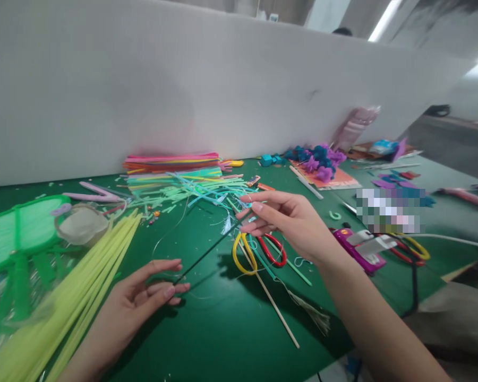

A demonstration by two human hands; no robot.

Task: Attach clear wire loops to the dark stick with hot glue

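Observation:
Between my two hands stretches a thin dark stick or wire (211, 248), slanting up to the right above the green tabletop. My left hand (149, 292) pinches its lower end between thumb and fingers. Its upper end is in the closed fingers of my right hand (281, 215). Just below the right hand lie scissors with one yellow and one red handle loop (245, 254); their blades are hidden. A pale wooden stick (276, 310) and a frayed tassel (308, 310) rest nearby. Small light-blue tassels (227, 223) lie behind the right fingertips.
Yellow strips (83, 281) and a green plastic basket (18, 212) take up the left side. Colourful pipe cleaners (171, 164) are stacked against the white partition (183, 79). Purple and blue flowers (321, 162) stand back right, a purple glue-gun-like device (360, 252) nearer. Someone sits at far right.

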